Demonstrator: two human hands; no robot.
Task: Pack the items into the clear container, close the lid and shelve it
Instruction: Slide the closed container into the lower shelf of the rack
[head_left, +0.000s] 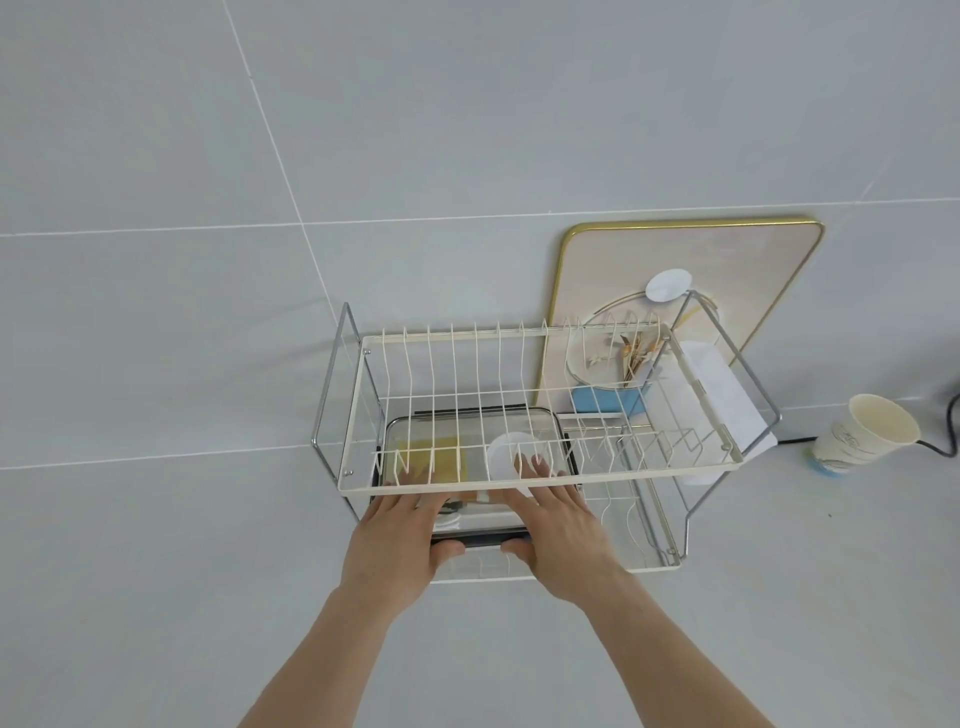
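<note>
Inside the rack, the flat left hand and right hand are pushing the clear container. Uneven pushing could be jamming it against the wires.

Clear glossy plastic container, white-coated wire rack, shiny metal frame, matt paper cup.

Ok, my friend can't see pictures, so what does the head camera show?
A person's left hand and right hand lie flat on the lid of a clear container on the lower shelf of a white wire dish rack. A paper cup stands to the right, and a gold-rimmed board leans on the wall behind.
</note>
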